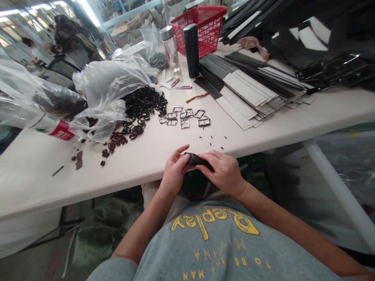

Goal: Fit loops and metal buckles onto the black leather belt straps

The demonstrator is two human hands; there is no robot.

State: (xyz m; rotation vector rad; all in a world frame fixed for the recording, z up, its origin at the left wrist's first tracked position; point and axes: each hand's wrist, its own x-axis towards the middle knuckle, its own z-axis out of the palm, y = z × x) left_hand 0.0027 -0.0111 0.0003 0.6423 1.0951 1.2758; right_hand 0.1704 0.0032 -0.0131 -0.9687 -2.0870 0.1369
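A short black strip (pixel 193 159), leather-like and bent into a curve, is held between both hands at the table's front edge. My left hand (pixel 175 167) pinches its left end, with the index finger raised. Around its right end the fingers of my right hand (pixel 222 168) are closed. Just beyond lie several small dark pins (pixel 211 143) and a group of metal buckles (pixel 185 116). Farther left is a heap of black loops (pixel 143 102), with small brown loops (pixel 117 141) in front.
Stacks of black and white strips (pixel 249 91) lie at the right. Behind stand a dark flask (pixel 191 50), a glass bottle (pixel 171 48) and a red basket (pixel 205 29). Plastic bags (pixel 102 82) spread over the left side. Small pink-handled tools (pixel 175 83) lie near the bottle.
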